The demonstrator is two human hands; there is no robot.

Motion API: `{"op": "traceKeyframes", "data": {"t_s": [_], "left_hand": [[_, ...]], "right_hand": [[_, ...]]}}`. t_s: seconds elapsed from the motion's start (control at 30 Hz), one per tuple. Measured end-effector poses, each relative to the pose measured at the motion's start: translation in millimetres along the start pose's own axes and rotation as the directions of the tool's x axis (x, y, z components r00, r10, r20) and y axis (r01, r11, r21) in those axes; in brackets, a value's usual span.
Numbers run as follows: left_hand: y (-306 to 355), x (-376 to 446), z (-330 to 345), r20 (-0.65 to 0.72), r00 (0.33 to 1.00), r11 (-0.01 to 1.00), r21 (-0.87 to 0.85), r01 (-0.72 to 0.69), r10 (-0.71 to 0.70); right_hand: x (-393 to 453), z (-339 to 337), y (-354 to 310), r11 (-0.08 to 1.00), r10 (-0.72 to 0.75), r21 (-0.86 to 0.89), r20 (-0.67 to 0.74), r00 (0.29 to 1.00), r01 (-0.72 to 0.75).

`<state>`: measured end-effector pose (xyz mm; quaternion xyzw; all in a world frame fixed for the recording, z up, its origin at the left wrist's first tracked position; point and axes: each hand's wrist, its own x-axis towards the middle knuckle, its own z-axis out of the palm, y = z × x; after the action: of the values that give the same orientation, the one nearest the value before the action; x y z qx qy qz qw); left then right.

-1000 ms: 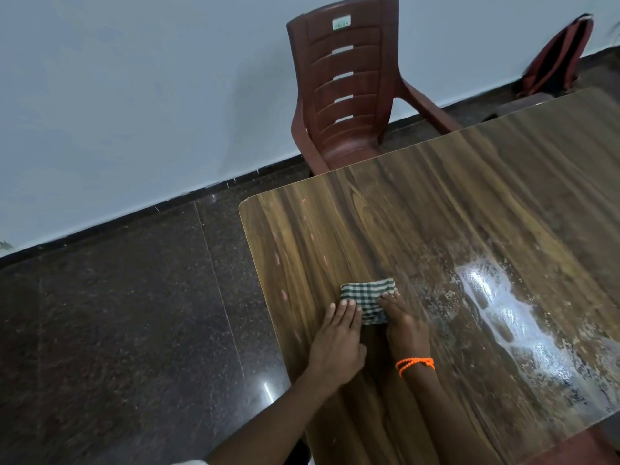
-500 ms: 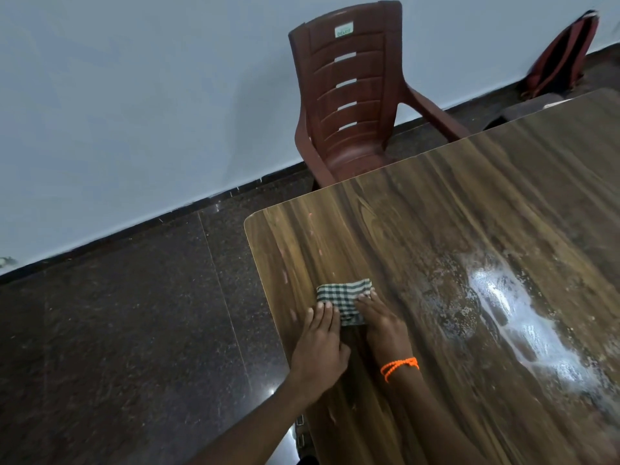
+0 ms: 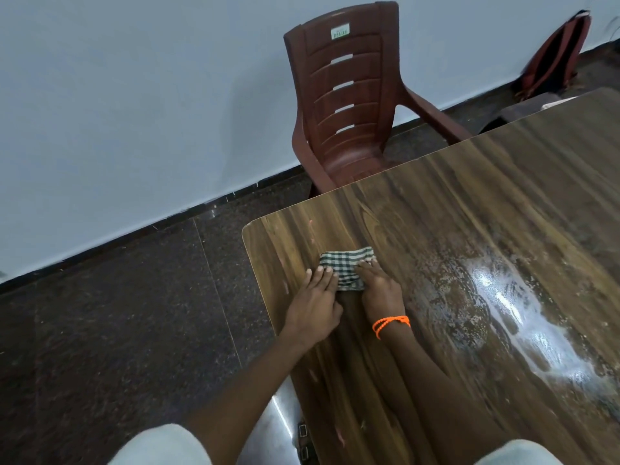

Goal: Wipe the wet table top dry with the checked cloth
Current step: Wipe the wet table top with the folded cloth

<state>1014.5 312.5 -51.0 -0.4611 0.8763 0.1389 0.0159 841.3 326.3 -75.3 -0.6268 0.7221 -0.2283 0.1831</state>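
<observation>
checked cloth (image 3: 345, 268) | nearer table (image 3: 469, 229) corner than before | both hands flat, pressing it: left (image 3: 315, 305), right (image 3: 380, 290)

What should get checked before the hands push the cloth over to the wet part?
1. Checked cloth folded flat on the table: ok.
2. Left hand fingers on the cloth's edge: ok.
3. Right hand pressing the cloth: ok.
4. Wet patch dried: not ok, it shines to the right of the hands.
5. Path from cloth to patch free of objects: ok.
6. Cloth dry enough to soak up water: cannot tell.
</observation>
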Motion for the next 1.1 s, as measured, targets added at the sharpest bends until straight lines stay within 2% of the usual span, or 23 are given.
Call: {"op": "traceKeyframes", "data": {"t_s": [0.13, 0.27, 0.37, 0.43, 0.63, 0.77, 0.9, 1.1], "left_hand": [[-17.9, -22.4, 1.4, 0.022, 0.997, 0.996, 0.052, -0.070, 0.069], [-0.6, -40.6, 11.2, 0.041, 0.998, 0.999, 0.033, -0.039, 0.038], [12.5, -34.3, 14.3, 0.048, 0.998, 0.999, 0.019, -0.046, 0.046], [15.3, -19.3, 11.2, 0.054, 0.997, 0.998, 0.022, -0.053, 0.052], [-6.8, 27.2, -4.3, 0.032, 0.999, 0.999, 0.038, 0.013, -0.014], [-34.2, 29.1, -11.6, 0.027, 0.997, 0.996, 0.045, 0.071, -0.072], [-45.3, 8.0, -12.9, 0.026, 0.996, 0.997, -0.009, 0.081, -0.081], [-26.2, -1.8, -1.4, 0.039, 0.999, 1.000, -0.023, 0.014, -0.014]], "right_hand": [[-12.4, 2.8, -6.7, 0.994, -0.103, -0.019, 0.073, 0.992, 0.105], [-28.2, -8.7, 7.2, 0.983, -0.184, 0.016, 0.114, 0.976, 0.183], [-23.1, -20.3, 20.3, 0.985, -0.175, 0.003, 0.094, 0.980, 0.175], [-12.5, -24.8, 22.4, 0.993, -0.116, -0.016, 0.055, 0.992, 0.118], [38.4, -8.7, 1.7, 1.000, -0.011, -0.019, -0.020, 1.000, 0.011], [62.4, 7.0, -22.6, 0.996, -0.068, -0.051, 0.053, 0.996, 0.071], [48.4, 4.0, -35.2, 0.983, -0.175, -0.041, 0.091, 0.980, 0.180], [38.1, -1.9, 3.5, 0.983, -0.181, 0.012, 0.141, 0.973, 0.181]]}}
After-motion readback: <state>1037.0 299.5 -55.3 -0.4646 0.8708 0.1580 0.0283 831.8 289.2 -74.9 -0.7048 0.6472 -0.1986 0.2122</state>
